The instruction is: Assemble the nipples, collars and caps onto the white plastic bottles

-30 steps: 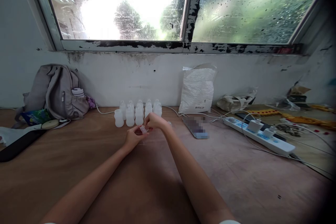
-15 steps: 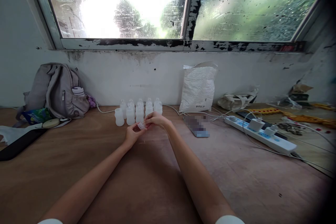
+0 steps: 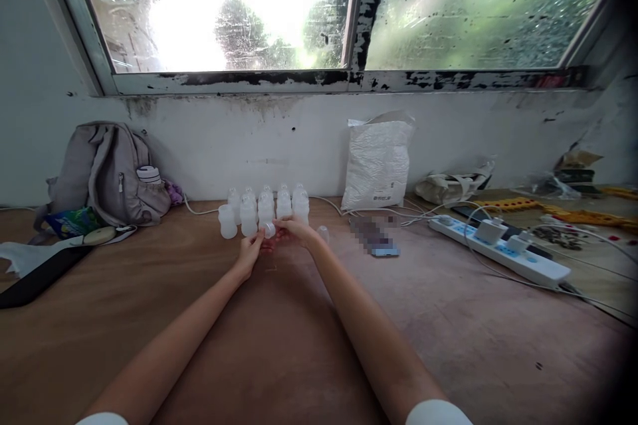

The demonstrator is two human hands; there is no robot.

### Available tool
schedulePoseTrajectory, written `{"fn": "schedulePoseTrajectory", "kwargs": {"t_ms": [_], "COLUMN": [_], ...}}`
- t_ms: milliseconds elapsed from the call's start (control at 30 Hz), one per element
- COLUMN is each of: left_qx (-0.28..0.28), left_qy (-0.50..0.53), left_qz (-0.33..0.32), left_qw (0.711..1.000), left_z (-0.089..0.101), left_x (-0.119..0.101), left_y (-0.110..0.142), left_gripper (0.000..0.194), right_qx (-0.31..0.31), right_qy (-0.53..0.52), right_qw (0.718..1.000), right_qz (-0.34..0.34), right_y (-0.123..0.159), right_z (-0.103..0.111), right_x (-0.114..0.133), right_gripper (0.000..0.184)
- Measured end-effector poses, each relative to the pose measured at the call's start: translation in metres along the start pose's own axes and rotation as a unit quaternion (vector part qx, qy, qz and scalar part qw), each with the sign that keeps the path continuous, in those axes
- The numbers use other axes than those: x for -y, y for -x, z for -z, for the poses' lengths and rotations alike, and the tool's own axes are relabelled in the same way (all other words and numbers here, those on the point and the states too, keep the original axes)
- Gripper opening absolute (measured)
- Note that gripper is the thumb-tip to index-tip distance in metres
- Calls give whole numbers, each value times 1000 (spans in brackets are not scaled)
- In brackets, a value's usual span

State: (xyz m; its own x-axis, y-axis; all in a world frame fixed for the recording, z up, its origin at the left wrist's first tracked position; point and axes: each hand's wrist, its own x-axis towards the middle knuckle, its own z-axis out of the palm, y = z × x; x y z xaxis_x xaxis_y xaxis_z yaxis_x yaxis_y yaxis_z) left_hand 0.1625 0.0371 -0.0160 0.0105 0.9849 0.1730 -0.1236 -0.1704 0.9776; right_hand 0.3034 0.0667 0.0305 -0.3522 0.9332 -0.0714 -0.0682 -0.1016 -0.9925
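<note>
My left hand (image 3: 249,254) pinches a small whitish round piece (image 3: 269,230), which looks like a bottle's screw ring. From the other side my right hand (image 3: 296,232) has its fingertips closed on the same piece. Just behind both hands stand several milky, translucent baby bottles (image 3: 249,216) in two rows, most with clear domed tops. At the left end of the front row, one bottle (image 3: 228,222) has an open-looking, flat top without a dome. A small clear dome-shaped cap (image 3: 323,234) rests on the table beside my right wrist, partly hidden by it.
A grey backpack (image 3: 107,172) leans on the wall at left, near a black case (image 3: 44,275). To the right are a white plastic mailer (image 3: 376,163), a partly blurred phone (image 3: 383,249), and a power strip (image 3: 498,252) with trailing cables. Behind everything is the wall.
Both hands have shifted slightly up toward the bottles, and the round piece has turned between the fingers. The clear cap by my right wrist has come into view.
</note>
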Motion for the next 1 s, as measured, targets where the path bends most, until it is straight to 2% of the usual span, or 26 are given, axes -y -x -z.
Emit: {"fn": "schedulePoseTrajectory", "kwargs": {"t_ms": [200,333,467,667,867,1000], "left_qx": [-72,-70,-62,9,113,148], "left_qy": [-15,-27,-38,-52,-59,-63], "left_qz": [-25,-27,-19,19,24,22], "left_qw": [997,997,997,998,992,987], "left_z": [11,17,18,19,22,26], "left_x": [5,7,10,4,-9,-14], "left_y": [-7,-10,-13,-12,-6,-3], "left_gripper": [31,23,24,36,41,44], "right_qx": [47,63,24,-67,-89,-93], "right_qy": [-50,-59,-67,-88,-82,-73], "right_qw": [998,996,997,991,987,986], "right_qz": [-15,-9,13,75,104,114], "right_y": [2,4,2,2,9,11], "right_z": [-1,-3,-13,-26,-14,-12], "right_x": [-12,-14,-25,-49,-54,-55], "right_gripper": [13,14,19,25,27,27]}}
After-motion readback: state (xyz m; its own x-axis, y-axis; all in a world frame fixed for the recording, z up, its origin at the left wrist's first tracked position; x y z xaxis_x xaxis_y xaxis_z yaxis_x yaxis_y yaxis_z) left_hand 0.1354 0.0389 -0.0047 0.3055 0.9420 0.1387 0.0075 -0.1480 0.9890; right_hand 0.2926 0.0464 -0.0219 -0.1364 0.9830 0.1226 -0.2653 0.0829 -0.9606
